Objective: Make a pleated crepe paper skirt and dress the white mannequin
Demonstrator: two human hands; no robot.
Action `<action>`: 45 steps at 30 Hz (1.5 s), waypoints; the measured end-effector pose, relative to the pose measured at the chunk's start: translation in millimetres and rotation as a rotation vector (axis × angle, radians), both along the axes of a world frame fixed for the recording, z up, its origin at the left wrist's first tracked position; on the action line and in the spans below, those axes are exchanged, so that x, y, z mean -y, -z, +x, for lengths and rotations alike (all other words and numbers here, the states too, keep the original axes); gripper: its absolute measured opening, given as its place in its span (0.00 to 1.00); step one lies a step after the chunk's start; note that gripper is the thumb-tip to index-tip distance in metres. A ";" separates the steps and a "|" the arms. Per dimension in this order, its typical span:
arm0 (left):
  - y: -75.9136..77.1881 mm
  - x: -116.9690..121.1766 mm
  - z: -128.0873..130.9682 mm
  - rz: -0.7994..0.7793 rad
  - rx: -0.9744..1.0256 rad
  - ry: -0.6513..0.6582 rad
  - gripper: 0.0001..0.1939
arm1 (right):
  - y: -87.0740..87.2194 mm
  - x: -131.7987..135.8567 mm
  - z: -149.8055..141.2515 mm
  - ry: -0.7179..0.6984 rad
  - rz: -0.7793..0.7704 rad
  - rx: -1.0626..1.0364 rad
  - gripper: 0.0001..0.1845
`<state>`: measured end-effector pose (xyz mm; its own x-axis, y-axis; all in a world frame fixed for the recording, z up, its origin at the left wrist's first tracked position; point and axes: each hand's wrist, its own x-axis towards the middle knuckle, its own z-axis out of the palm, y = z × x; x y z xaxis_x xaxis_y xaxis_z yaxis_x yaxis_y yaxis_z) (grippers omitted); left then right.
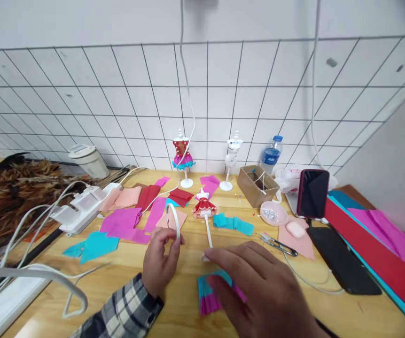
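My left hand (162, 258), in a checked sleeve, is closed with thumb and fingers pinching a white curved cable (175, 217). My right hand (262, 286) is large, slightly blurred and close to the camera, its fingers stretched out and thumb apart. Partly under it lies a pleated teal-and-magenta piece (207, 300). Near its index fingertip is the base end of a small white mannequin stand (208, 230), which lies with its stem towards me; whether the fingertip touches it I cannot tell. This mannequin wears a red ruffled dress (204, 206).
At the wall stand a dressed mannequin (181, 150) and a bare-looking white one (228, 159). Thread snips (278, 244), a bead bowl (273, 214), a cardboard box (257, 185) and a phone (313, 193) are right. Magenta sheets (121, 223), a power strip (86, 211) and feathers (19, 197) are left.
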<state>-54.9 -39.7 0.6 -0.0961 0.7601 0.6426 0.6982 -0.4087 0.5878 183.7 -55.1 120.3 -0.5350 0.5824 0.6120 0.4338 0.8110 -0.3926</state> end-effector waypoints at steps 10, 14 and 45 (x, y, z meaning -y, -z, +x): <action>-11.0 13.3 28.9 0.059 -0.095 0.281 0.04 | 42.9 -18.9 -27.7 -0.031 -0.232 -0.183 0.11; -8.8 14.3 29.4 0.110 -0.178 0.326 0.10 | 43.1 -22.5 -21.6 -0.029 -0.377 -0.272 0.18; -7.2 19.1 32.1 0.172 -0.198 0.330 0.16 | 52.1 -20.3 -28.3 -0.071 -0.392 -0.186 0.15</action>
